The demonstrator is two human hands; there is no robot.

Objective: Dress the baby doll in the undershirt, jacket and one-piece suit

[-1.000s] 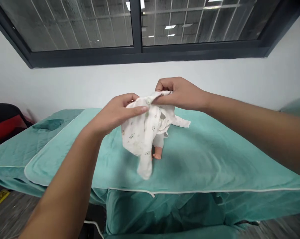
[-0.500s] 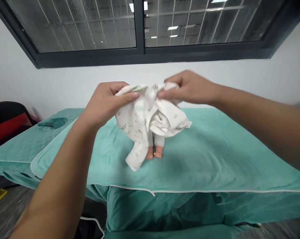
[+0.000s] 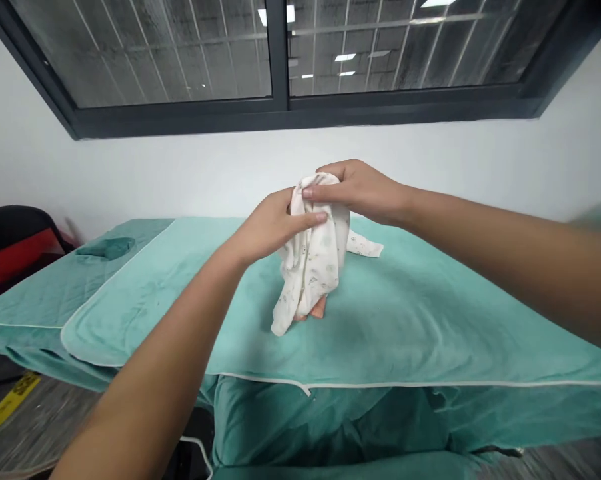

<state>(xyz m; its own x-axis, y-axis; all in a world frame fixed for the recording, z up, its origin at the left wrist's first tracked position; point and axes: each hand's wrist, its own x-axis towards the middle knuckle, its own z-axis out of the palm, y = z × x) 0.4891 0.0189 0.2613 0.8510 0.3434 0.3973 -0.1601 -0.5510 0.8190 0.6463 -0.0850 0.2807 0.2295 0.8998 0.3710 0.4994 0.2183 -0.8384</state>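
Note:
A white baby top (image 3: 320, 260) with small printed figures hangs bunched between my hands. My left hand (image 3: 275, 223) is closed on its left side, with the thumb lying across the front of the cloth. My right hand (image 3: 355, 190) pinches the upper edge between thumb and fingers. One sleeve (image 3: 365, 245) sticks out to the right, and another end dangles low on the left. Behind the cloth, a doll's feet (image 3: 319, 308) show at the bottom. The rest of the doll is hidden by the garment.
A teal padded cover with white piping (image 3: 430, 300) spreads over the bed-like surface. At the back rise a white wall (image 3: 180, 173) and a dark window frame (image 3: 280, 117). A black and red object (image 3: 20, 247) stands at the left, and yellow tape (image 3: 10, 403) marks the floor.
My hands have come closer together, the left moving right and slightly down. The top is gathered into a narrower bunch and now covers the doll's legs down to its feet.

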